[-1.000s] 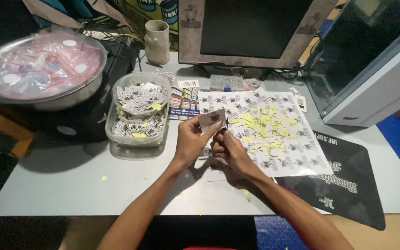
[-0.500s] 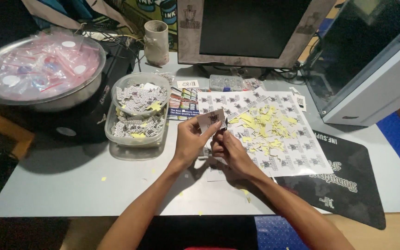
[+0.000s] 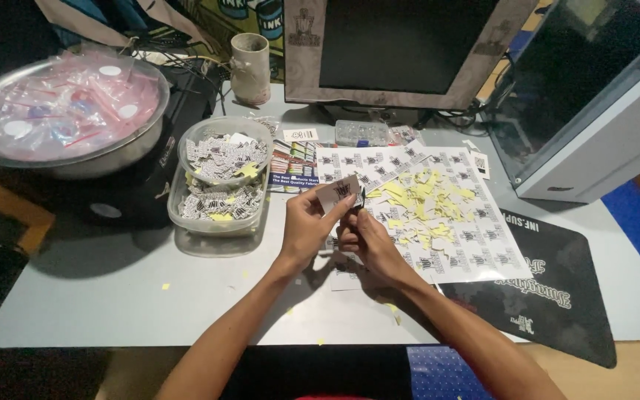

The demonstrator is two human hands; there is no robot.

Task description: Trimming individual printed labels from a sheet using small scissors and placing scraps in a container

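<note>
Small printed sticker (image 3: 338, 191) between both hands

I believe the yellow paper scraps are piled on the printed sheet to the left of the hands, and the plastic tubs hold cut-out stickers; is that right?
Not quite: the head view shows the yellow paper scraps on the printed sheet to the right of the hands. The plastic tubs do hold cut-out stickers.

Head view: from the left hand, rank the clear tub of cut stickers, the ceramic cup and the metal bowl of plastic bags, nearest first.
Measured from the left hand:
1. Clear tub of cut stickers, just to its left on the table.
2. Ceramic cup, up behind the tub, beside the monitor.
3. Metal bowl of plastic bags, far left at the table's back corner.
</note>
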